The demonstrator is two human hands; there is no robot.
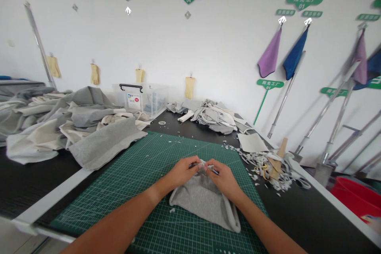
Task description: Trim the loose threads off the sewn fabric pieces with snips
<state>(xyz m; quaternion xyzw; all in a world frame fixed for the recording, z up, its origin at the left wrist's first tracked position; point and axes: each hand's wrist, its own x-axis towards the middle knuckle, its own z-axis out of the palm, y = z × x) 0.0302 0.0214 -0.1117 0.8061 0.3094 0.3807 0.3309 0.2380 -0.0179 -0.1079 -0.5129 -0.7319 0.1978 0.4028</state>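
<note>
Grey cloth, edge pinched by left hand, right hand, open mat leftward

Mat sits front-centre on table. Cloth on mat, left hand and right hand at its far end. Fabric pile left of mat, box behind it. Scraps right of mat, second pile further back. Bucket far right, off table.

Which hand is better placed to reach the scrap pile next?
Probably the right hand: the scrap pile lies just off the mat on its side. The left hand sits farther away, pinching the grey fabric.
</note>
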